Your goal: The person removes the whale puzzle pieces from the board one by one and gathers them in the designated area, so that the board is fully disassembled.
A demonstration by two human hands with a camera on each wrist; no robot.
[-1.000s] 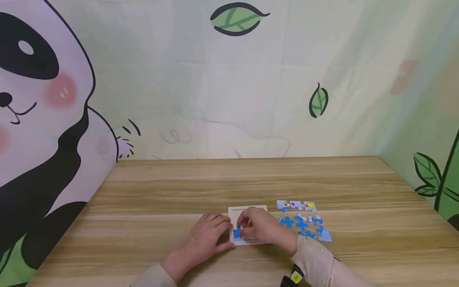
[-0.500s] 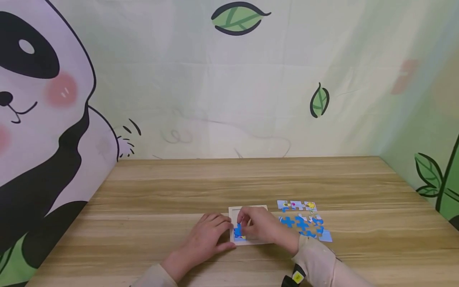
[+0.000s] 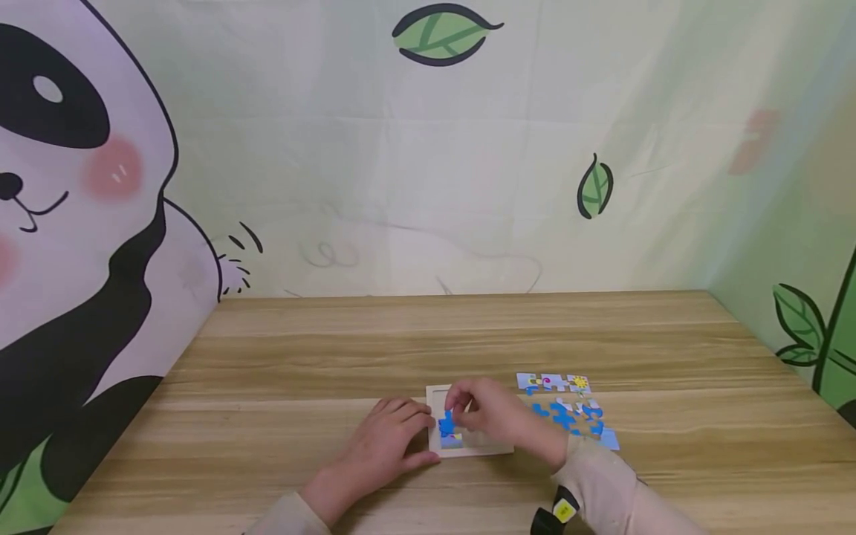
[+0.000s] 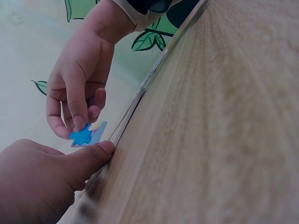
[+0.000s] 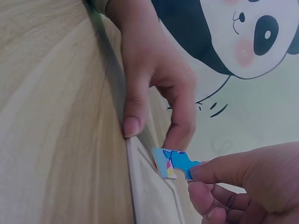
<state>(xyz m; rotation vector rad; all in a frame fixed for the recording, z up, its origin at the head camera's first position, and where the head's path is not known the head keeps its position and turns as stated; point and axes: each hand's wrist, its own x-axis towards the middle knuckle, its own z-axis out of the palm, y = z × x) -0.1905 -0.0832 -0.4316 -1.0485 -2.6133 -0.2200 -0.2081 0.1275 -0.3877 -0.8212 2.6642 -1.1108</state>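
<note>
My right hand pinches a blue jigsaw piece between thumb and fingertips. In the right wrist view the jigsaw piece shows a pale straight-edged end, and it stands tilted over the puzzle frame. My left hand rests at the left side of this shallow, pale frame, its thumb at the near left corner and its fingers along the left edge. The right hand covers part of the frame's inside. Right of the frame, several loose jigsaw pieces lie on the table, mostly blue.
A row of pale pieces with yellow and pink details lies behind the blue ones, and a light blue piece lies at their near right. Behind the wooden table hangs a printed cloth with a panda and leaves.
My right hand has lifted slightly and shifted right, and the pinched piece has moved a little right and away from the frame's near left corner. The left hand stays in place.
</note>
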